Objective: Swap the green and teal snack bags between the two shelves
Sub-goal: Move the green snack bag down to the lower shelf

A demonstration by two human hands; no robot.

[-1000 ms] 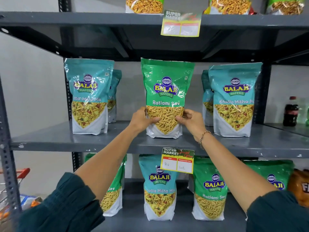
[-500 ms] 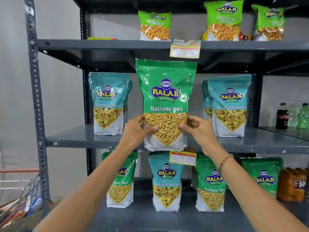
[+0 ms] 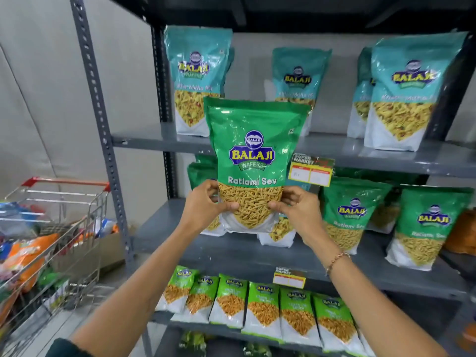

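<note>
Lifted off the upper shelf (image 3: 386, 157) since earlier, the green bag (image 3: 253, 161) hangs before the lower shelf, left hand (image 3: 203, 208) and right hand (image 3: 298, 211) clamping its lower sides; light, crinkly, slippery film

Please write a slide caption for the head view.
Both hands hold a green Ratlami Sev bag before the shelves.

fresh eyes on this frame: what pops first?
The green Ratlami Sev bag, dead centre, held upright in front of the rack by the left hand and right hand at its lower corners. Behind it, teal bags line the upper shelf and green ones the shelf below. A loaded shopping cart sits at left.
</note>
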